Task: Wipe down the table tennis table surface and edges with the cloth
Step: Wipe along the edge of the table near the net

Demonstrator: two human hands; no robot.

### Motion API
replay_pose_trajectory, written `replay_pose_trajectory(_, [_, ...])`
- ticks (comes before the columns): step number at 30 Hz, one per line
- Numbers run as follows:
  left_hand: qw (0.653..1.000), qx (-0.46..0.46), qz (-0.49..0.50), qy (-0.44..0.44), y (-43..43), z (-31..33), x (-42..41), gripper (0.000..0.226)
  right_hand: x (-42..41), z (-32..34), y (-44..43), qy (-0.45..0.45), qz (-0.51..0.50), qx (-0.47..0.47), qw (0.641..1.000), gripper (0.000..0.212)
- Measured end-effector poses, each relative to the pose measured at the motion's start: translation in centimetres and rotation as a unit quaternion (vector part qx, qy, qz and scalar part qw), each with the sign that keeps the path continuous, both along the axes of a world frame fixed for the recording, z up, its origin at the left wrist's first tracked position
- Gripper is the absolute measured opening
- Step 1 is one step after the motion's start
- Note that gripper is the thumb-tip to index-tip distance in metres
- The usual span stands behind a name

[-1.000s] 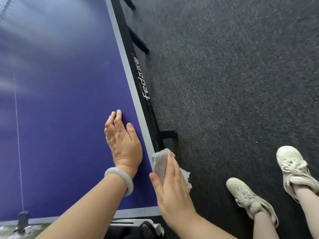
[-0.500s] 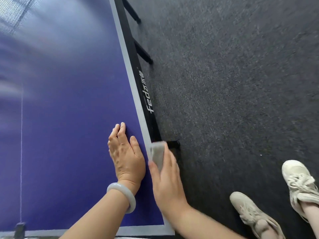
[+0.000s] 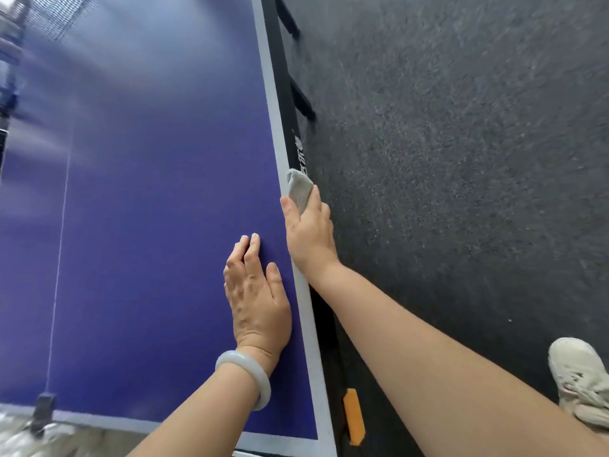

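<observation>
Two bare hands work at the right side of the table. The fingers of the right hand (image 3: 308, 232) are curled shut around a folded grey cloth (image 3: 299, 189), pressing it against the black side edge (image 3: 285, 103) of the table just outside the pale grey border line (image 3: 270, 103); the thumb lies along the border, and the cloth's free end pokes out ahead of the fingertips, partly covering white lettering (image 3: 298, 148) printed on that edge. The left hand (image 3: 258, 298) lies flat and open, fingers together and holding nothing, palm down on the dark blue table tennis table surface (image 3: 158, 209), just inside the border and a little behind the right hand. A smooth pale bangle (image 3: 245, 374) circles the left wrist. Ahead of the cloth the side edge runs clear toward the far end, with black frame brackets (image 3: 301, 97) jutting out below it. Behind the right forearm an orange tab (image 3: 353, 417) shows beneath the edge, near the table's corner. A thin white centre line (image 3: 59, 268) runs down the blue top at the left, and the dark net mesh (image 3: 49, 18) crosses the far upper left, blurred. Right of the table lies open dark grey speckled carpet (image 3: 461, 159), and a cream lace-up sneaker (image 3: 580, 380) stands on it at the lower right.
</observation>
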State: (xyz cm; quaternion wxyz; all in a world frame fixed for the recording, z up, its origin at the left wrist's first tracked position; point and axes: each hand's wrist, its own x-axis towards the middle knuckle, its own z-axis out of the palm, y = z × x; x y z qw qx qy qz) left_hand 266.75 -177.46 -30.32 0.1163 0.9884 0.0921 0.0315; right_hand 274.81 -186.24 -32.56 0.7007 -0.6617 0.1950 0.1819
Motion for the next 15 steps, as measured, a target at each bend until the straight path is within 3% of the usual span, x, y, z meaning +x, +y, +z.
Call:
replay_pose_trajectory(4, [1.0, 0.001, 0.002, 0.007, -0.3, 0.1, 0.0, 0.055, -9.5, 0.9, -0.3, -0.001, -0.003, 0.015, 1.0, 0.079])
replay_pose_trajectory(7, [1.0, 0.003, 0.006, 0.014, -0.2, 0.2, -0.1, 0.054, -11.1, 1.0, -0.8, -0.005, 0.029, 0.002, 1.0, 0.08])
replay_pose_trajectory(15, [1.0, 0.003, 0.005, 0.027, -0.2, 0.5, 0.0, 0.059, 10.2, 0.4, -0.9, 0.025, 0.011, -0.002, 1.0, 0.068])
